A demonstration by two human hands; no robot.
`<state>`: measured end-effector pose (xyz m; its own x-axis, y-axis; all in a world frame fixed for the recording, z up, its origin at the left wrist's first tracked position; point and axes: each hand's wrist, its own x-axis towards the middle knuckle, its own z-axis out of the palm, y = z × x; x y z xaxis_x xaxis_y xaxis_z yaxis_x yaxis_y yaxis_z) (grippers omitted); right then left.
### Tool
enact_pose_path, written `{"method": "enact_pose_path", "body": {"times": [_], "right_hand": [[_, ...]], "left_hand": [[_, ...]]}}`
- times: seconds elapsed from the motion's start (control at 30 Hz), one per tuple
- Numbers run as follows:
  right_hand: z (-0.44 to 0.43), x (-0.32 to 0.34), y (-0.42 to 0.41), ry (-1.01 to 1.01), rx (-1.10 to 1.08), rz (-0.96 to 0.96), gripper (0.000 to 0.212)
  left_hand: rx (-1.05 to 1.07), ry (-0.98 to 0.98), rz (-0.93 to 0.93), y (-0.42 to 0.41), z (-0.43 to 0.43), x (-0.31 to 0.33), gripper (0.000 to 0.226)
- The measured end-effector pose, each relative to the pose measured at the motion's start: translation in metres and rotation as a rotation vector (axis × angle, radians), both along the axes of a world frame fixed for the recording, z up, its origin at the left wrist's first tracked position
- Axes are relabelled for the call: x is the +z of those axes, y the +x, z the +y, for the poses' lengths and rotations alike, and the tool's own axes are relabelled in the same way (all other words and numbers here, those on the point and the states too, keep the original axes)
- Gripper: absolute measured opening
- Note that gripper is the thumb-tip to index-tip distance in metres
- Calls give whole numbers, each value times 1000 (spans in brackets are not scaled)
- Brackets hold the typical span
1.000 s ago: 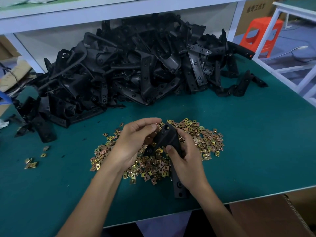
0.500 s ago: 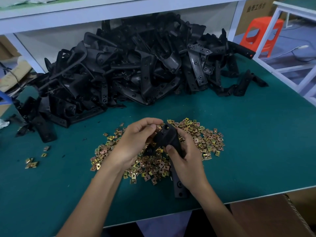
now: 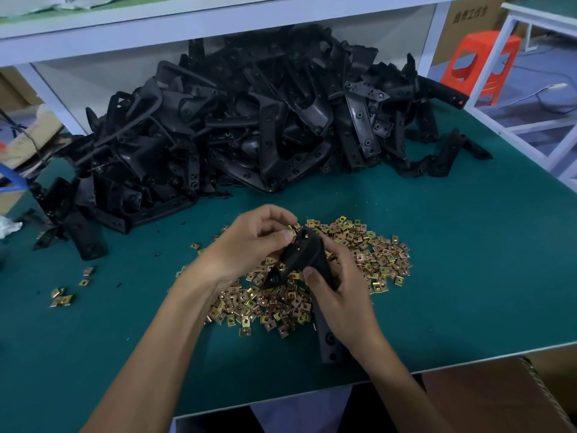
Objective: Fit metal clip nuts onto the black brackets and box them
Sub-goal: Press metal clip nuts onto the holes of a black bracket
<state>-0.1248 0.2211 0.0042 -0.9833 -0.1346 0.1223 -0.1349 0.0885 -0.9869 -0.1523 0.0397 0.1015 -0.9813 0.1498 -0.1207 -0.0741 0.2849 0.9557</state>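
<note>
Dim, cool overhead light leaves only soft shadows on the green table mat (image 3: 468, 276). The pile of black brackets (image 3: 249, 126) merges into a dark mass with faint sheen; the clip nuts (image 3: 384, 257) glint dully. Wide-angle distortion bows the shelf edge (image 3: 218, 21), and detail is slightly soft

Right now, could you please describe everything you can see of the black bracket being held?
The black bracket looks like matte moulded plastic, bent into an angle, with round holes along its arms. The right hand grips its middle, thumb on top; the left hand pinches its upper end. It is held tilted above the pile of clip nuts, its long arm running down beneath the right hand.
</note>
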Motion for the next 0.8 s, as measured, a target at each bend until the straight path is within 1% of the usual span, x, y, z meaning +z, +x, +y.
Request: {"method": "enact_pose_path", "body": {"times": [0.17,0.27,0.33,0.4,0.47,0.53,0.6,0.7,0.8], "right_hand": [[1,-1,1,-10,5,-17,51],[1,0,1,-4,-23,14,48],[1,1,0,-10,-33,30,47],[1,2,0,-29,-26,22,46],[0,2,0,-40,-21,18,45],[0,3,0,-46,-17,24,44],[1,3,0,-43,-12,33,44],[0,3,0,-58,-18,35,46],[-1,4,0,-82,-24,48,49]], "left_hand": [[-129,-75,-24,-7,-1,11,20],[-55,-80,-12,-3,4,7,19],[14,-93,-19,7,11,-4,24],[89,-224,38,19,18,-15,32],[207,-333,157,29,25,-21,28],[283,-356,249,34,31,-21,18],[296,-368,295,35,35,-21,13],[286,-378,333,36,38,-21,10],[283,-410,368,37,38,-25,13]]}}
